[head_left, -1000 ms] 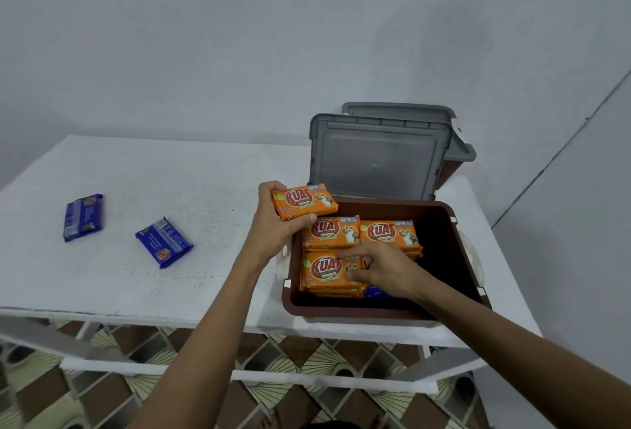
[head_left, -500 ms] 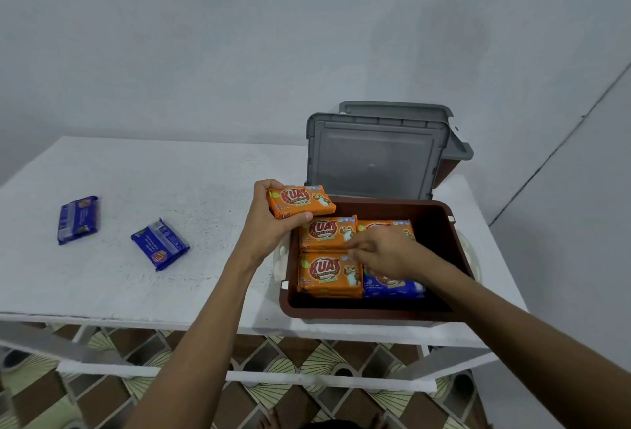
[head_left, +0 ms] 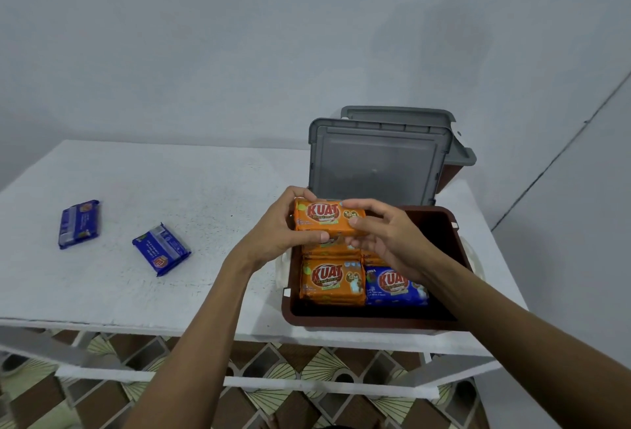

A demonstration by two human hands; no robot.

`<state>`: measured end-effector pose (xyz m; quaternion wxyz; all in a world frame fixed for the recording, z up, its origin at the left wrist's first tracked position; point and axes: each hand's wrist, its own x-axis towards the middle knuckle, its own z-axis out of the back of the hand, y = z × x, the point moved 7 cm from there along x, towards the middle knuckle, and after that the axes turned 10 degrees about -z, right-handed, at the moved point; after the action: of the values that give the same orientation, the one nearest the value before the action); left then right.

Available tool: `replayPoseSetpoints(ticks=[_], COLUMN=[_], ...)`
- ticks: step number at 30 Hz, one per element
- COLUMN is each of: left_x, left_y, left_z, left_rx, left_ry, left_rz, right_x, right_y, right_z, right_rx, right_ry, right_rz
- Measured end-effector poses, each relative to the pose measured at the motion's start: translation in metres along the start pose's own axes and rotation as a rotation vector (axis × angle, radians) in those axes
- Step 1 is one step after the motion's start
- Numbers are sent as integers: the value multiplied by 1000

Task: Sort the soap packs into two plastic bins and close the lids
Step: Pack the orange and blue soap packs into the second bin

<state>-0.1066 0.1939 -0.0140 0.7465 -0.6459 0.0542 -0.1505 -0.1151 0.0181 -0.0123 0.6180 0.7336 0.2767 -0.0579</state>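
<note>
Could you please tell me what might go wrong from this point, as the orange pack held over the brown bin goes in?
1. A blue pack already lies in the brown bin beside the orange stacks, so adding the held orange pack may leave the sort mixed.
2. The left hand and right hand work right in front of the upright grey lid; a bump might tip it shut.

On the table (head_left: 205, 189), a soap pack (head_left: 79, 223) lies far left, a second pack (head_left: 161, 248) beside it; near bin (head_left: 368, 321) right, far bin (head_left: 450, 177) behind.
</note>
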Motion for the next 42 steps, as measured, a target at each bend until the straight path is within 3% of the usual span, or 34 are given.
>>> replayPoseSetpoints(ticks=[5,11,16,23,33,42], left_x=[0,8,14,16,14,14], left_y=[-3,6,16,22,26,23], left_z=[3,24,23,21,20,15], left_rx=[123,455,686,723,714,774], left_ry=[87,-149,-176,-180,-168,-188], left_rz=[-10,-108,-169,-140,-114,-127], right_x=[-6,-15,-18,-11,-3,-3], right_y=[-5,-19,-33,-48,-38,-38], right_z=[9,22,15,9,7,5], right_rx=[-3,-157,-311,-373,-825,-984], right_ry=[0,-17,12,43,-16,-68], right_rz=[-13,-39,-69,-120,-88,-22])
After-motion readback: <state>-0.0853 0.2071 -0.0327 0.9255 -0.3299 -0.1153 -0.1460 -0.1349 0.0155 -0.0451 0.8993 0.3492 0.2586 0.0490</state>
